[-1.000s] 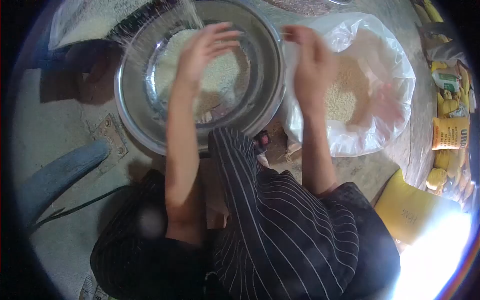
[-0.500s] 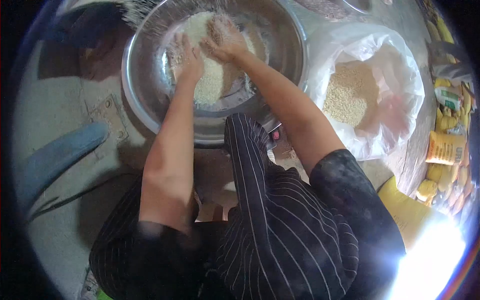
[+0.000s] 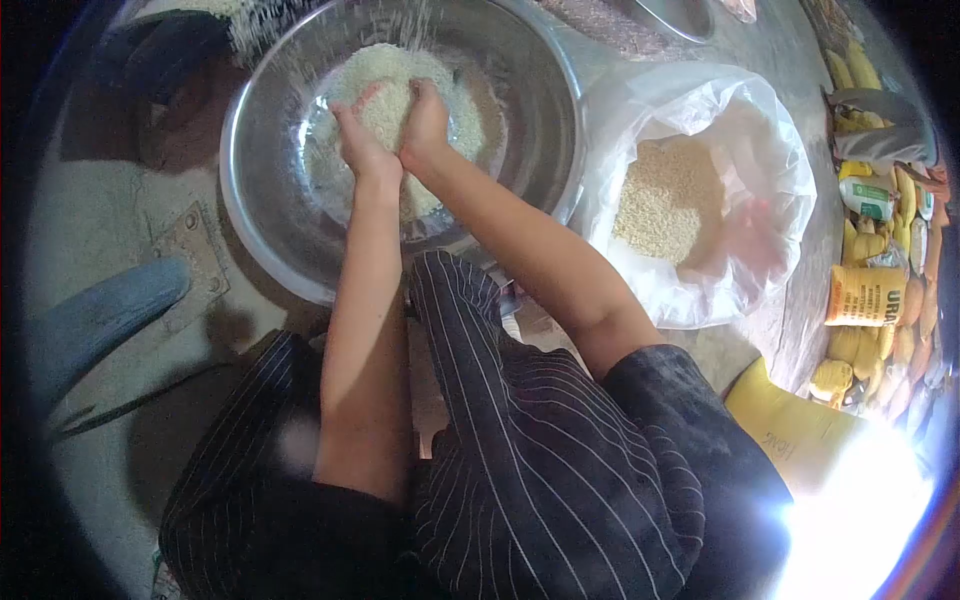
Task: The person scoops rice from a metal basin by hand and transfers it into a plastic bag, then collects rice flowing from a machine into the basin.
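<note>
Both hands are cupped together over a large metal basin (image 3: 250, 200), their wrists touching and a heap of pale grain (image 3: 385, 115) between them. My left hand (image 3: 365, 145) curves round the left side of the heap. On its right side is my right hand (image 3: 426, 125), fingers bent upward. More of the grain lies in the basin below and around them, and loose grains fall in streaks at the basin's far edge. A clear plastic bag (image 3: 745, 285) stands open to the right of the basin, with pale grain (image 3: 665, 205) inside.
A blue-grey curved pipe (image 3: 110, 315) rests on the floor at the left, near a metal plate (image 3: 195, 250). Another metal rim (image 3: 680, 30) shows at the top right. Yellow sacks and packages (image 3: 865, 295) line the right side. A yellow sack (image 3: 790, 425) lies at the lower right.
My hands came down from above the basin and bag into the basin, then closed together and now hold up grain. The view has shifted slightly.
</note>
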Motion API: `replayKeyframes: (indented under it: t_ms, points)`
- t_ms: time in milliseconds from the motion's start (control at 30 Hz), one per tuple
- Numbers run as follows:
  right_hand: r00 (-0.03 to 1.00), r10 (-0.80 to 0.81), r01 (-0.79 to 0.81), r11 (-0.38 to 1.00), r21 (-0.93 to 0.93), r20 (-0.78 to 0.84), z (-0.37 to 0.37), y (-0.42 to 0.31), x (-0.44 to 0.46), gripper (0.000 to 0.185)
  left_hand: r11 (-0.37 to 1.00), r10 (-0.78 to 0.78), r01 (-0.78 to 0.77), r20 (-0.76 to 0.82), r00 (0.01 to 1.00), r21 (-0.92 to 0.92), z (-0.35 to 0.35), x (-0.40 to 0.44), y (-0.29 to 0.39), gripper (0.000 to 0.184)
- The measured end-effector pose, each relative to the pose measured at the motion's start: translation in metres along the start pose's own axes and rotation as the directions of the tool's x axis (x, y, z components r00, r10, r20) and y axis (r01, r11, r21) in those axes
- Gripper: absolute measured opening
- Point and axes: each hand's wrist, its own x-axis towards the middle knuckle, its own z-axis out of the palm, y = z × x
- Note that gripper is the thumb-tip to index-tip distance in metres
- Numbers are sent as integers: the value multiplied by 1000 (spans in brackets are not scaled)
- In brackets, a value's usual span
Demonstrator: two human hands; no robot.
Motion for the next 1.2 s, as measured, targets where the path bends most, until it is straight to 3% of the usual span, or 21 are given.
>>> replayKeyframes:
  t_ms: [33,267,400,467,567,600,633,667,700,733,767,800,833,867,933,967,1000,1033,1100,1167,1200]
  points:
    - [998,20,-21,1000,21,54,6,-9,-8,29,996,-20,18,-16,1000,-90,8,-8,8,64]
    - [980,-33,5,990,142,195,8,-98,-80,38,999,3,3,115,993,-51,63,-79,14,53]
    - [976,-206,200,975,94,67,-13,-152,-123,39,985,-170,168,182,969,23,98,-134,3,46]
    - [949,-311,314,946,85,-53,-20,-187,-145,37,985,-156,170,368,917,-6,123,-166,-5,48]
    - [888,-459,458,887,57,15,-68,-239,-149,36,997,-74,49,467,881,64,161,-198,-40,51]
    - [868,-494,492,869,63,43,-89,-256,-146,37,988,-82,-10,577,813,154,166,-203,-58,46]
    - [791,-609,591,783,-192,-49,-103,-269,-145,39,969,44,-196,682,730,147,170,-207,-78,38]
    - [685,-721,618,650,-442,-102,-113,-281,-144,41,908,-48,-289,762,646,302,168,-211,-91,38]
    - [677,-734,439,460,-772,-53,-120,-293,-153,43,810,-156,-396,809,566,433,167,-213,-90,40]
    - [686,-727,195,184,-963,0,-126,-303,-160,45,806,-154,-399,807,570,436,164,-208,-88,40]
    - [692,-722,198,190,-962,0,-136,-308,-160,45,758,-314,-414,838,446,504,159,-200,-72,40]
    - [669,-744,-53,-53,-997,5,-149,-312,-159,44,702,-469,-436,827,310,563,151,-190,-58,41]
    - [644,-765,-308,-284,-908,21,-156,-314,-159,44,724,-464,-409,831,308,556,143,-180,-52,40]
    - [643,-766,-311,-283,-907,19,-156,-314,-159,44,746,-457,-382,836,303,546,135,-168,-46,40]
    - [662,-736,-62,-246,-967,145,-148,-302,-156,35,793,-507,-127,761,404,595,120,-147,-19,37]
    - [664,-734,-58,-240,-969,142,-142,-294,-151,35,800,-427,-189,762,487,570,112,-135,-10,37]
    - [811,-582,15,-74,-997,55,-136,-285,-146,32,798,-342,-253,756,558,547,107,-128,-2,38]
    - [919,-393,48,106,-993,2,-132,-278,-141,29,794,-347,-257,757,554,552,102,-126,4,38]
    - [995,-90,-35,-29,-999,-32,-153,-252,-120,25,418,-661,-285,504,556,863,101,-134,20,44]
    - [997,-42,-64,17,-998,-65,-158,-250,-123,24,327,-695,-365,484,532,872,103,-161,4,51]
    - [996,23,-86,55,-995,-85,-156,-252,-125,23,140,-700,-498,441,562,856,104,-177,-3,46]
